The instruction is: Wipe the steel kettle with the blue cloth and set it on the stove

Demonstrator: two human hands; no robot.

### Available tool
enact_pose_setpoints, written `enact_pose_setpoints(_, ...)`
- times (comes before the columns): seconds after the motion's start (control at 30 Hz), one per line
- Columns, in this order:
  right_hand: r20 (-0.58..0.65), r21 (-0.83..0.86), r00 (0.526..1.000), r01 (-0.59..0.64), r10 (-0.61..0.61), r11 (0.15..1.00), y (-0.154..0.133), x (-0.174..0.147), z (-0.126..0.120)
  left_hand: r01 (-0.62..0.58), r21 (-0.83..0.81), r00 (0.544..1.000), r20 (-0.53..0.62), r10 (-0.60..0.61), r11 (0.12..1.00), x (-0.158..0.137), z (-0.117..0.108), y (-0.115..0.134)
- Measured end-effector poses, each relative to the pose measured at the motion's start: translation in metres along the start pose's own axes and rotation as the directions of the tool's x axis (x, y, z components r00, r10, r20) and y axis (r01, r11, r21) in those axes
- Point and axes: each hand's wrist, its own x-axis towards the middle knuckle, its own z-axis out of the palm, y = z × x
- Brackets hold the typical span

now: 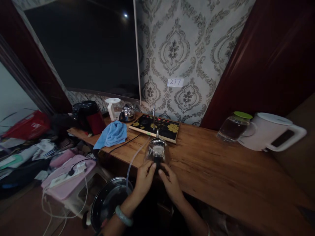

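Observation:
In front of me a small shiny metal teapot [161,147] stands at the near edge of the wooden table, its spout pointing away. My left hand [145,177] has its fingers curled at the left of the dark handle. On the other side, my right hand [171,184] is curled against the same handle, thumb toward it. Just beyond the spout lies a black tea stove panel [163,125] with gold flowers. A thin metal water tap [154,114] rises from it.
Left on the table are a blue cloth [112,135], a second metal teapot [127,113], a glass jug [114,106] and a black-red appliance [90,116]. Right are a green-lidded glass jug [233,127] and white kettle [268,131]. A clear hose [131,162] enters a pot [108,196] below.

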Motion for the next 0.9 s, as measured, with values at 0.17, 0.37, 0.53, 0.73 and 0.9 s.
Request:
enact_pose_setpoints(0.17,-0.09,0.041,0.996,0.002,0.002,0.999,-0.001,0.0,-0.03,-0.1,0.014,0.993,0.071,0.099,0.995,-0.007,0.038,0.009)
enact_pose_setpoints(0.37,-0.198,0.035,0.98,0.008,-0.001,0.999,-0.004,0.015,-0.062,-0.181,-0.025,0.96,0.213,0.182,0.983,-0.008,0.072,0.017)
enact_pose_setpoints(0.53,-0.199,0.007,0.98,0.024,-0.022,1.0,-0.005,0.024,-0.077,-0.146,-0.031,0.947,0.284,0.149,0.989,-0.008,0.067,0.02)
enact_pose_setpoints(0.73,-0.227,-0.021,0.973,0.038,-0.042,0.999,-0.001,0.025,-0.077,0.01,-0.024,1.0,0.02,-0.01,1.0,0.008,0.027,0.004)
enact_pose_setpoints(0.9,-0.329,-0.046,0.932,0.148,-0.155,0.988,-0.027,0.026,-0.072,0.078,-0.171,0.945,-0.303,-0.127,0.982,0.042,0.005,-0.023)
